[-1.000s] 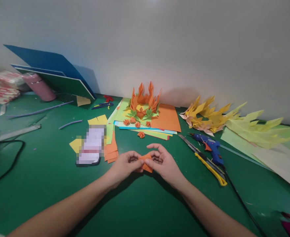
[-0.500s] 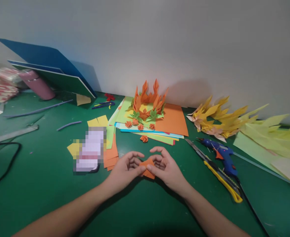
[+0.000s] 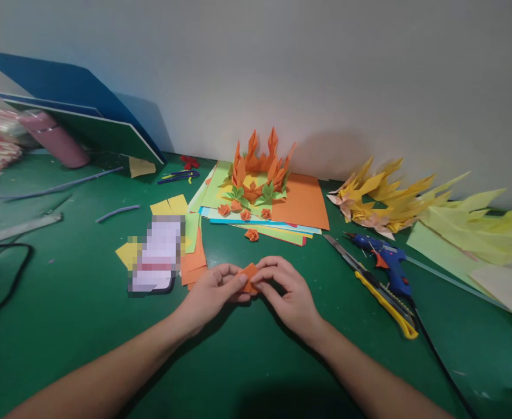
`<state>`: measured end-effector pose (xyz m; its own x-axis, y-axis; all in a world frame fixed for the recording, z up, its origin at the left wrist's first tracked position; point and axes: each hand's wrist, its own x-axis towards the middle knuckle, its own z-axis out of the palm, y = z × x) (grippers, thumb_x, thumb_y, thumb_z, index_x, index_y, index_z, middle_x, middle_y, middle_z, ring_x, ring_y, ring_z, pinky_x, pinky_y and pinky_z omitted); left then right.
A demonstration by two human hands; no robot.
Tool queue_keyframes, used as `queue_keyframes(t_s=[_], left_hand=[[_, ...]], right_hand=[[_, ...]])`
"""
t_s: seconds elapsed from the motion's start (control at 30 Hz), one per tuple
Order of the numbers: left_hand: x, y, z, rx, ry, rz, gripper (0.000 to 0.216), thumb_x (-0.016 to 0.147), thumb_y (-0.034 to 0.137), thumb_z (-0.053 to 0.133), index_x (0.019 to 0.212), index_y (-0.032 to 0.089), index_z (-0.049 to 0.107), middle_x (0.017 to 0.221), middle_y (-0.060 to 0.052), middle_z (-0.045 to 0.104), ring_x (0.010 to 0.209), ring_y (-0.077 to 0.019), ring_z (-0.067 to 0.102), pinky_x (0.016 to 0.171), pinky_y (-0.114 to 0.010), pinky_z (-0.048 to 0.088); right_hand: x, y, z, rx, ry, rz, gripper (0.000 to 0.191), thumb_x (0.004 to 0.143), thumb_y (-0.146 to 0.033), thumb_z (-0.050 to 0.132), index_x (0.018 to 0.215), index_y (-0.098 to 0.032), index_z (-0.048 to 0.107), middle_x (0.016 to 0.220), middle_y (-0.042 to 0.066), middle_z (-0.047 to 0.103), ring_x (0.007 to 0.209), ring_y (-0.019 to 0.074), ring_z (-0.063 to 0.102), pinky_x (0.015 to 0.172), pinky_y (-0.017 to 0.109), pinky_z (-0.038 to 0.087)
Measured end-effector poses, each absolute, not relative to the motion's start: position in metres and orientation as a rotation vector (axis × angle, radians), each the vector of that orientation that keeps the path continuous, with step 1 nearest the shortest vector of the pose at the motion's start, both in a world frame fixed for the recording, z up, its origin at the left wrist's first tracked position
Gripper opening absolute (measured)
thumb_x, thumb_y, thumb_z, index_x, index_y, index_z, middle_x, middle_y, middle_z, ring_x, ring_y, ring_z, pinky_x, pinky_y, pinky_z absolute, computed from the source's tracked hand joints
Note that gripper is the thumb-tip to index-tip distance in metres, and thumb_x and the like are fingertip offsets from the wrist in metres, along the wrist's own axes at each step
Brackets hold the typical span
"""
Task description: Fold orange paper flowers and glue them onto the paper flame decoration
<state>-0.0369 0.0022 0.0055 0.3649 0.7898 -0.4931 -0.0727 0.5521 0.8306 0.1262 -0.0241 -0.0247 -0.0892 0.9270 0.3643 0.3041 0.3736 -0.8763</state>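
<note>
Folded orange paper (image 3: 249, 278), well in from the back edge of the tabletop (image 3: 107, 326), is pinched at its left by the left hand (image 3: 209, 292) and at its right by the right hand (image 3: 291, 294), presumably to steady its creases.

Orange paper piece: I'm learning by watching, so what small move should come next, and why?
Perhaps press a crease flat with the right hand, while the left hand steadies the orange paper piece. The piece looks folded, the left hand pinches it, and the right hand's fingers are at its edge, well placed to press.
</note>
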Motion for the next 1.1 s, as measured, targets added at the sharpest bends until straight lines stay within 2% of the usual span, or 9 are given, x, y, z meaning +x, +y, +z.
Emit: queue_keyframes(t_s=[0.27, 0.5, 0.83, 1.1], left_hand=[[-0.037, 0.002, 0.004, 0.809, 1.069, 0.644, 0.035, 0.06, 0.039, 0.079, 0.079, 0.013, 0.064, 0.073, -0.002, 0.068, 0.069, -0.0126, 0.065, 0.074, -0.028, 0.054], [-0.037, 0.001, 0.003, 0.855, 1.072, 0.641, 0.033, 0.061, 0.041, 0.077, 0.074, 0.013, 0.066, 0.071, -0.002, 0.067, 0.07, -0.0144, 0.065, 0.075, -0.03, 0.054], [-0.036, -0.001, 0.002, 0.829, 1.043, 0.639, 0.037, 0.058, 0.04, 0.08, 0.081, 0.013, 0.067, 0.076, -0.002, 0.07, 0.066, -0.0112, 0.065, 0.075, -0.026, 0.053], [-0.033, -0.007, 0.002, 0.784, 0.982, 0.663, 0.037, 0.058, 0.041, 0.08, 0.079, 0.013, 0.066, 0.075, 0.0, 0.069, 0.069, -0.0108, 0.065, 0.073, -0.024, 0.054]], right_hand=[[0.131, -0.025, -0.028, -1.094, -1.8, 0.579, 0.013, 0.082, -0.02, 0.061, 0.089, -0.028, 0.069, 0.1, 0.006, 0.062, 0.093, 0.0211, 0.059, 0.082, 0.039, 0.048], [0.131, -0.029, -0.023, -1.142, -1.848, 0.408, 0.011, 0.082, -0.021, 0.063, 0.084, -0.028, 0.07, 0.089, 0.004, 0.062, 0.085, 0.0203, 0.056, 0.076, 0.037, 0.045], [0.127, -0.029, -0.022, -1.204, -1.821, 0.45, 0.01, 0.082, -0.019, 0.056, 0.078, -0.024, 0.063, 0.089, 0.005, 0.058, 0.084, 0.0201, 0.056, 0.075, 0.037, 0.044], [0.121, -0.029, -0.023, -1.23, -1.687, 0.558, 0.011, 0.077, -0.015, 0.054, 0.068, -0.022, 0.052, 0.086, 0.004, 0.051, 0.083, 0.0196, 0.054, 0.07, 0.034, 0.044]])
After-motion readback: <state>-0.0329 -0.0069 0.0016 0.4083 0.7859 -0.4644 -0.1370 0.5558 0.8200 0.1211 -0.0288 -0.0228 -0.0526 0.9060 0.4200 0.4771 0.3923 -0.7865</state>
